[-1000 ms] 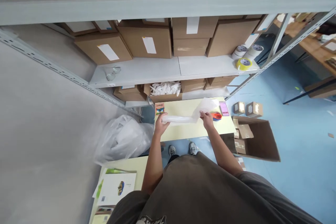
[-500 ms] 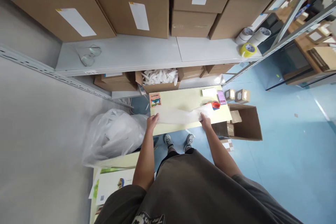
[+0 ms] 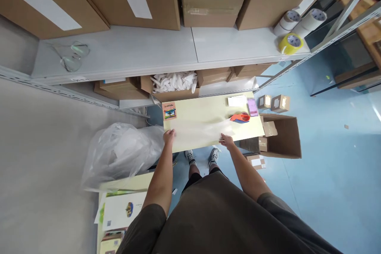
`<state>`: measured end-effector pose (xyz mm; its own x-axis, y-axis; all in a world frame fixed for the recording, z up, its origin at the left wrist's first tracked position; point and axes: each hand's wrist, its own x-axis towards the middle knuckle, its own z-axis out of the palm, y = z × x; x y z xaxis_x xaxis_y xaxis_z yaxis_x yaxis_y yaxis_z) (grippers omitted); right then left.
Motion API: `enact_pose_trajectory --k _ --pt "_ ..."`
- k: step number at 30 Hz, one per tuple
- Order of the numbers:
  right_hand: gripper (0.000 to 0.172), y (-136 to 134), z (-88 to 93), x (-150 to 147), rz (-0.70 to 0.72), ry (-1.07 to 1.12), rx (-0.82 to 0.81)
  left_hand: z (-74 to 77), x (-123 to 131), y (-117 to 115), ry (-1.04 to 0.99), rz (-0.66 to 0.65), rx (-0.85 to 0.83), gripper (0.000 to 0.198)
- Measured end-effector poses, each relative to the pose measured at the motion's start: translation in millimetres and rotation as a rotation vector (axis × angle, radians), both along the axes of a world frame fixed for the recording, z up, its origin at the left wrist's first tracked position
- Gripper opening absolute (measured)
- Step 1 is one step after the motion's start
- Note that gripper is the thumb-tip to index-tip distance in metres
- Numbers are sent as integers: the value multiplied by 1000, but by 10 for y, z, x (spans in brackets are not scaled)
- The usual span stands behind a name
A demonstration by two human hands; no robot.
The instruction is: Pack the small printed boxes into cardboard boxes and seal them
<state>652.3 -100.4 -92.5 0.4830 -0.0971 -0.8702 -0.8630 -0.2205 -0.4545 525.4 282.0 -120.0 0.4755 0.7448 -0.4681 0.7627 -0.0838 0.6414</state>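
Observation:
A thin translucent plastic sheet (image 3: 199,130) lies spread flat on the pale yellow table (image 3: 208,109). My left hand (image 3: 168,135) rests on its left end at the table's front corner, fingers closed over the edge. My right hand (image 3: 226,140) presses its right end near the front edge, fingers lying flat on the sheet. An orange tape dispenser (image 3: 239,118) sits just beyond my right hand, and a small colourful card (image 3: 169,110) lies at the table's far left corner.
Grey shelving (image 3: 166,47) with cardboard boxes stands behind the table; tape rolls (image 3: 293,41) sit on its right end. A stuffed clear plastic bag (image 3: 122,152) is on the left, an open cardboard box (image 3: 281,137) on the right floor, and booklets (image 3: 123,212) lie on a near table.
The plastic sheet went from lifted and rolled between my hands to laid flat on the table. Both hands moved down to the table's front edge. The camera tilted down.

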Motion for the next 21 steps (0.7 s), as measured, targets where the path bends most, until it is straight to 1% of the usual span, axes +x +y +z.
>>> enact_pose_trajectory --k 2,3,5,6,7,8,9,11,12,13,15,17,19,20,21 --pt "30 20 -60 -9 13 36 5 -17 -17 -7 85 32 9 26" --pt "28 31 -81 -14 16 47 13 -10 -34 -18 108 55 43 27" --pt "24 54 -112 -22 17 55 27 26 -84 -73 113 90 183 40" --pt "24 65 -124 -25 17 48 27 48 -114 -120 112 82 259 46" --pt "24 74 -133 -29 19 38 20 69 -144 -180 112 42 317 47" --pt "25 80 -140 -33 23 26 10 85 -171 -251 112 -32 347 44" --pt "26 81 -145 -38 27 18 3 96 -193 -331 108 -138 348 41" --pt "26 63 -141 -49 53 -22 -88 95 -216 -500 106 -385 305 41" --pt "25 44 -131 -54 70 -53 -164 85 -217 -579 123 -482 290 48" --pt "25 21 -115 -57 82 -89 -250 71 -211 -648 154 -545 286 60" --pt "34 -24 -70 -59 124 -216 -435 39 -182 -748 232 -593 293 82" --pt "47 -34 -26 -54 254 -429 -553 15 -136 -788 282 -613 287 93" --pt "56 18 -6 -41 507 -663 -616 7 -76 -783 293 -643 276 98" --pt "59 67 -11 -30 656 -736 -621 9 -45 -771 293 -656 270 99" --pt "61 128 -25 -16 799 -760 -610 15 -14 -756 292 -667 264 101"
